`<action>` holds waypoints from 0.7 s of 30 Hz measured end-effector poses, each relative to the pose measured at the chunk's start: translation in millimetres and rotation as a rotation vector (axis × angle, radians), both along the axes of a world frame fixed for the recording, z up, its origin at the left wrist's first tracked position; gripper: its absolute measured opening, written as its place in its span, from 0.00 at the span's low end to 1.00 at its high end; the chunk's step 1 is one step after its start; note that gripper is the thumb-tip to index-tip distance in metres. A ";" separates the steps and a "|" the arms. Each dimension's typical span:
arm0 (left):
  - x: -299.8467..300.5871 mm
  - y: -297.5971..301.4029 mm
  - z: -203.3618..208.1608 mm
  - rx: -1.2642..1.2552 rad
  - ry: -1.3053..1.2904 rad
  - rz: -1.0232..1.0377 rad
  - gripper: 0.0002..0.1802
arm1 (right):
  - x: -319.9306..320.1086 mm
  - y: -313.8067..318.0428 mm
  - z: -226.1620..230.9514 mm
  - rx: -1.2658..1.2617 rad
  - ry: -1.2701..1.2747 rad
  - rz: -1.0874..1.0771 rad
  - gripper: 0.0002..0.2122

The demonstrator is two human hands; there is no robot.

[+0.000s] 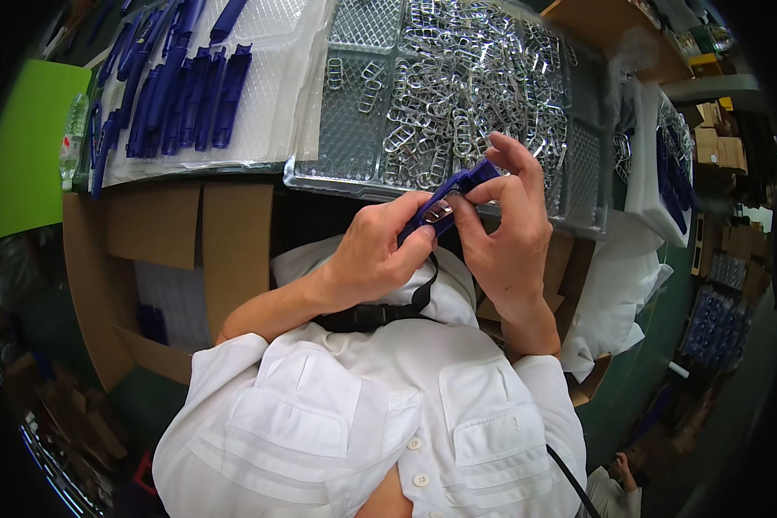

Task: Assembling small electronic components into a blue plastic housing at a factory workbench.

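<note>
Between my two hands, in front of my waist, is a blue plastic handle-like part [468, 180], tilted up to the right. My left hand [378, 237] pinches its lower left end between thumb and fingers. On the part, between my fingertips, lies a small shiny metal clip [439, 211]. My right hand [511, 226] presses thumb and index finger at the clip and the part's upper end, its other fingers raised. Just beyond my hands is a clear plastic tray [341, 168] with compartments, heaped with many loose metal clips [466, 95].
Several blue plastic parts [186, 99] lie on a white textured sheet [272, 112] at the far left, beside a clear bottle [73, 138]. An open cardboard box [233, 268] stands below left. At right are a white foam tray [643, 164] and white plastic bags [609, 293]. Another person [615, 490] is at lower right.
</note>
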State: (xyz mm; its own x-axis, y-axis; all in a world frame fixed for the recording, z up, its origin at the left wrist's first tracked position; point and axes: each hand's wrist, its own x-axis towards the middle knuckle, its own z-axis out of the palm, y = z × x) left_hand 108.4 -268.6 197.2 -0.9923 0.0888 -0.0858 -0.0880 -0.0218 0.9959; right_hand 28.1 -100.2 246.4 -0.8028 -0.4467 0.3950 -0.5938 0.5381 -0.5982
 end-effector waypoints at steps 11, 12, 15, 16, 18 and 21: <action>-11.8 19.7 6.3 0.011 -0.008 -0.001 0.10 | 5.0 16.8 -3.4 -0.319 -0.573 -0.025 0.17; -12.7 23.1 5.4 0.071 -0.040 0.032 0.10 | 3.4 18.6 -4.3 -0.344 -0.592 -0.012 0.15; -10.9 27.1 2.9 0.105 -0.058 0.046 0.12 | 5.5 22.0 -8.1 -0.361 -0.644 0.016 0.14; -9.3 27.1 3.2 0.083 -0.082 0.023 0.11 | 5.9 23.0 -10.9 -0.346 -0.633 0.009 0.13; -11.2 30.4 -2.3 0.081 -0.061 0.034 0.11 | 6.7 25.4 -11.7 -0.329 -0.551 0.018 0.12; -8.8 36.8 -4.4 0.053 -0.047 0.061 0.12 | 9.2 30.7 -21.8 -0.330 -0.453 0.041 0.11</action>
